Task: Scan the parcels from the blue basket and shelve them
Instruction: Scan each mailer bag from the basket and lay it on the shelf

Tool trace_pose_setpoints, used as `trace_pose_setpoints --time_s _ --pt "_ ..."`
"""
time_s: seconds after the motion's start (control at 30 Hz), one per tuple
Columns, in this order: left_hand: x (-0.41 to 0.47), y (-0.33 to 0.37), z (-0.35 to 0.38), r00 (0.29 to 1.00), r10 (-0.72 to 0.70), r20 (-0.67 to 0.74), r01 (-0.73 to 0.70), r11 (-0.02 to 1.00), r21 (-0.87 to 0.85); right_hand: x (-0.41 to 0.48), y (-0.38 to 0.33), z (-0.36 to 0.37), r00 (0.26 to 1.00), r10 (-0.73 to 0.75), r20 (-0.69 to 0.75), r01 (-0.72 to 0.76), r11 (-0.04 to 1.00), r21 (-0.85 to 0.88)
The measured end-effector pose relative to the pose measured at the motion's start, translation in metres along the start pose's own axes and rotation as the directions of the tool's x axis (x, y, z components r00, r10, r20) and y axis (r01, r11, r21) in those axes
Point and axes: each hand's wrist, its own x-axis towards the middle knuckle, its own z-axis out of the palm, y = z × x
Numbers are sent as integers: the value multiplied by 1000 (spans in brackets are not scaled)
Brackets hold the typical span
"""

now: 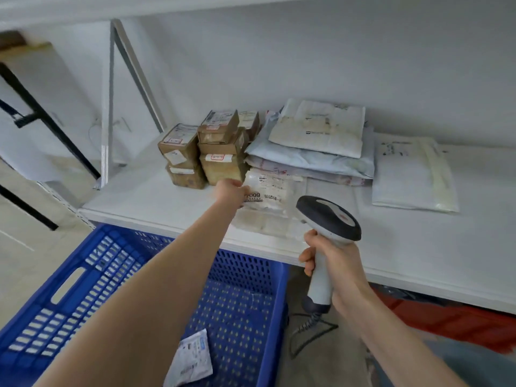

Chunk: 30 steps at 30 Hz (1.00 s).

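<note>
My left hand (230,192) reaches over the blue basket (83,277) to the white shelf (418,247) and grips the left edge of a clear plastic parcel (272,195) with a printed label, which lies on the shelf board. My right hand (329,261) grips the handle of a grey and black barcode scanner (328,219), whose head hangs above the shelf's front edge, just right of that parcel. One white pouch parcel (191,358) lies on the basket's floor.
Several brown cardboard boxes (206,152) are stacked at the shelf's back left. A pile of soft mailers (315,143) sits beside them, and one white mailer (413,174) lies to the right. The scanner's cable (307,331) hangs to the floor. A red crate (460,322) is under the shelf.
</note>
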Motion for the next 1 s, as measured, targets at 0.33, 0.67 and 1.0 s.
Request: trace_pose_setpoints --time_s 0.33,0.67,1.0 --pt "-40 -24 26 811 380 446 -559 274 783 13 -6 13 1000 -7 11 7 1000 21" --pt "17 -9 37 768 229 598 -640 245 728 21 -6 9 996 89 -14 -88 992 90" --pt "-10 -4 -5 759 311 571 -649 304 697 17 -1 7 997 79 -8 -79 996 48"
